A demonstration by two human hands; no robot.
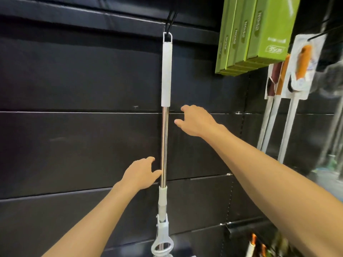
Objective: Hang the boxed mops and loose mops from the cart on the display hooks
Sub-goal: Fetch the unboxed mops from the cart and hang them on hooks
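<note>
Both forearms reach up from the bottom edge. The left hand (141, 173) is loose, fingers relaxed, thumb tip touching or just beside the steel shaft; it grasps nothing. The right hand (197, 121) is higher, fingers spread, just beside the shaft and apart from it, also grasping nothing.

Between the hands, one loose mop (164, 141) hangs upright, with its white end loop (167, 37) over a black display hook (171, 19) on the dark wall panel (74, 80). Finding: this item is hung and appears to carry its own weight.

To the upper right, green boxed mops (259, 34) hang in a row, several deep. Carded orange-headed mops (300, 67) hang beside them.

The cart is out of view, so the remaining stock cannot be assessed. Judgement: the task is part done at least, and the likely next step is returning to the cart.
</note>
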